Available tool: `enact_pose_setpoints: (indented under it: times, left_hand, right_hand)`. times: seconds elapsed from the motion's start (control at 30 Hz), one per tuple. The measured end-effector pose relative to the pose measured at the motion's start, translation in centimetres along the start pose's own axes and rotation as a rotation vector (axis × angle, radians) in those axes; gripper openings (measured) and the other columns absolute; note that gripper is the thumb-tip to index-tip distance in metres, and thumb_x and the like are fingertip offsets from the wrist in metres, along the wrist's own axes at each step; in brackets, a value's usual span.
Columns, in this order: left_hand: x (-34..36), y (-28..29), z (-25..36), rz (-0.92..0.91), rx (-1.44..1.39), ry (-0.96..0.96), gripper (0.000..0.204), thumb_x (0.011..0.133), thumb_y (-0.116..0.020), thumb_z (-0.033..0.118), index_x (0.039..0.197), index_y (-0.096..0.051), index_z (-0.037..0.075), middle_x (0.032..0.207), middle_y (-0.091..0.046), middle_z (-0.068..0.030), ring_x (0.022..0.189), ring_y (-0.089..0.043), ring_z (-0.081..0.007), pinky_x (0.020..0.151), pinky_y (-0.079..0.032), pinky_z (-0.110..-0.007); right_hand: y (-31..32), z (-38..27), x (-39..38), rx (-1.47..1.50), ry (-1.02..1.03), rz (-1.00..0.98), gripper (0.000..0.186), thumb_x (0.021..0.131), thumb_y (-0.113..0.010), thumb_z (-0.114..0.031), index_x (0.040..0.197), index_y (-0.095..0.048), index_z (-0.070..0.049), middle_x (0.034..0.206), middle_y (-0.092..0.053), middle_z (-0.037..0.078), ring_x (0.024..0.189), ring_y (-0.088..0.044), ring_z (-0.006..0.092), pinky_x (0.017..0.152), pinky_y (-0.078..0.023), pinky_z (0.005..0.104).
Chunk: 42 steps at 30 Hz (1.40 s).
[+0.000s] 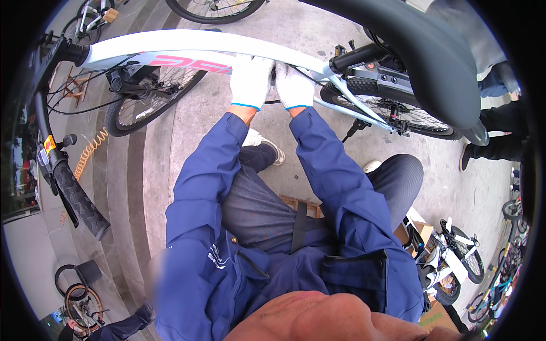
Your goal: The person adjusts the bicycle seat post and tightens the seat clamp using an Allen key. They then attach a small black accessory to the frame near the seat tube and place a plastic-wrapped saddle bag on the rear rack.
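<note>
A bicycle with a white and pale blue frame (187,41) with pink lettering stands across in front of me. My left hand (250,82), in a white knit glove with a blue cuff, is closed at the lower tube, below the top tube. Beside it my right hand (294,88), gloved alike, is closed near the frame's lower middle. A small dark part shows between the two gloves; what the fingers hold is hidden. The black saddle (438,62) is at upper right, the rear wheel (364,88) beneath it. The front wheel (128,122) and handlebar grip (77,193) are at left.
An orange coiled hose (91,149) hangs by grey steps (116,227) on the left. A low wooden seat (310,206) is under me. Bicycles and cardboard boxes (424,233) stand at lower right. Another person's dark-trousered legs (503,122) are at right.
</note>
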<state>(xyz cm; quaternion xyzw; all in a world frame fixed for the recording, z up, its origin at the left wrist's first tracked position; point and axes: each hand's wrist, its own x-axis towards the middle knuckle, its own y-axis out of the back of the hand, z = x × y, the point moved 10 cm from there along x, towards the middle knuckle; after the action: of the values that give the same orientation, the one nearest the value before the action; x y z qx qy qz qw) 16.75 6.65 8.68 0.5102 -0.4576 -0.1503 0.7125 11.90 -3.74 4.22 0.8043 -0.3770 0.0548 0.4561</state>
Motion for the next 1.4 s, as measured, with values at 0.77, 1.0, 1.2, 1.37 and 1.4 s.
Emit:
enact_pose_setpoints:
  times: [0.77,1.0,1.2,1.37,1.4]
  left_hand:
    - [-74.1,5.0,-7.4,0.494,-0.263,1.742,0.028,0.099,-0.066,0.013,0.121,-0.07,-0.003,0.114,-0.076,-0.0214,0.106,-0.073,-0.0294,0.096,-0.056,-0.039]
    - [-78.1,-6.0,-0.7,-0.197,-0.203,1.617,0.037,0.096,-0.063,0.025,0.128,-0.071,0.008,0.112,-0.076,-0.0227,0.11,-0.071,-0.0399,0.098,-0.056,-0.048]
    - [-70.1,-13.7,-2.6,-0.784,-0.095,1.43,0.038,0.103,-0.05,0.023,0.135,-0.066,0.011,0.133,-0.065,-0.0198,0.12,-0.068,-0.0403,0.1,-0.055,-0.052]
    - [-71.4,-14.9,-3.9,-0.767,-0.074,1.489,0.037,0.103,-0.046,0.019,0.121,-0.077,0.008,0.126,-0.074,-0.0174,0.114,-0.073,-0.0355,0.096,-0.058,-0.05]
    - [-72.6,-14.8,-3.8,-0.681,-0.132,1.587,0.036,0.102,-0.048,0.017,0.12,-0.077,0.006,0.127,-0.074,-0.0171,0.116,-0.072,-0.0363,0.096,-0.059,-0.049]
  right_hand:
    - [-12.8,32.4,-37.4,-0.315,-0.456,-1.18,0.018,0.102,-0.06,-0.012,0.116,-0.063,0.0,0.088,-0.07,0.013,0.071,-0.068,0.0229,0.057,-0.059,0.0385]
    - [-9.5,31.6,-34.4,-0.532,-0.26,-1.176,0.02,0.101,-0.06,-0.014,0.115,-0.065,-0.001,0.089,-0.071,0.014,0.072,-0.07,0.0232,0.06,-0.06,0.0381]
    - [-7.8,31.4,-31.1,-0.635,-0.169,-1.125,0.021,0.101,-0.061,-0.015,0.115,-0.066,-0.001,0.09,-0.072,0.015,0.073,-0.071,0.0235,0.063,-0.06,0.0377]
    - [-3.6,32.6,-28.4,-0.75,-0.132,-1.111,0.022,0.101,-0.061,-0.017,0.115,-0.068,-0.002,0.091,-0.073,0.015,0.074,-0.072,0.0238,0.065,-0.06,0.0375]
    - [-2.5,32.8,-27.7,-0.782,-0.108,-1.103,0.022,0.101,-0.061,-0.017,0.115,-0.068,-0.002,0.091,-0.073,0.015,0.074,-0.072,0.0238,0.065,-0.06,0.0374]
